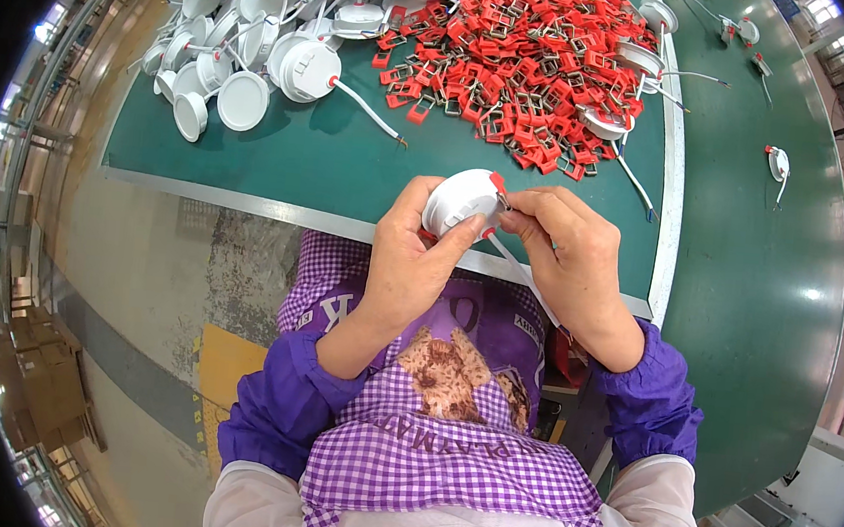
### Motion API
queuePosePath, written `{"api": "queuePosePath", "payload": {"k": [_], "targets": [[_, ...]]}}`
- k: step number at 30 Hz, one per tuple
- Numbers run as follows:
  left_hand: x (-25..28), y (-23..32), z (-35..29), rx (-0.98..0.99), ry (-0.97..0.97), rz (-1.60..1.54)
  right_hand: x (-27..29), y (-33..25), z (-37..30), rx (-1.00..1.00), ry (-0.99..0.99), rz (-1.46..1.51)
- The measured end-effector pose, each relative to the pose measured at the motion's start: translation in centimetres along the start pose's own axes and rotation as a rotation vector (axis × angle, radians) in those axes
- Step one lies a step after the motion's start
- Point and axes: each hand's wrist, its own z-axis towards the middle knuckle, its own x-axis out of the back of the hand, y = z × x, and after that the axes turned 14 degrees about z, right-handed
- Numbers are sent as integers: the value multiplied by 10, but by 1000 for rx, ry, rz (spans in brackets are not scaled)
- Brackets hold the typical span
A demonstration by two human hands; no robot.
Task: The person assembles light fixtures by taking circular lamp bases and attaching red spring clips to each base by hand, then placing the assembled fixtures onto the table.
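Just over the near edge of the green table, my left hand (402, 267) is closed around the rim of a round white downlight (459, 202), thumb across its back. A white cable (522, 264) runs from the lamp down beneath my right hand (578, 262). The thumb and fingers of that hand pinch a red-and-metal spring clip (497, 183) at the lamp's right edge. My fingertips partly hide the clip, so I cannot tell how firmly it is seated. A bit of red also shows by my left fingers.
A heap of white downlights (261, 39) with cables lies at the back left of the table (339, 181). Beside it is a big pile of red spring clips (529, 72). Right of a pale dividing rail (672, 185), a green belt-like surface (751, 292) carries several lamps with clips.
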Motion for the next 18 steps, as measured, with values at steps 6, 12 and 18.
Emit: {"api": "queuePosePath", "payload": {"k": [6, 12, 18], "targets": [[5, 1, 2, -187, 16, 114, -1, -2, 0, -7, 8, 1], [13, 12, -8, -240, -12, 272, -1, -9, -5, 9, -11, 70], [13, 5, -8, -230, -60, 85, -2, -5, -1, 49, -27, 81]]}}
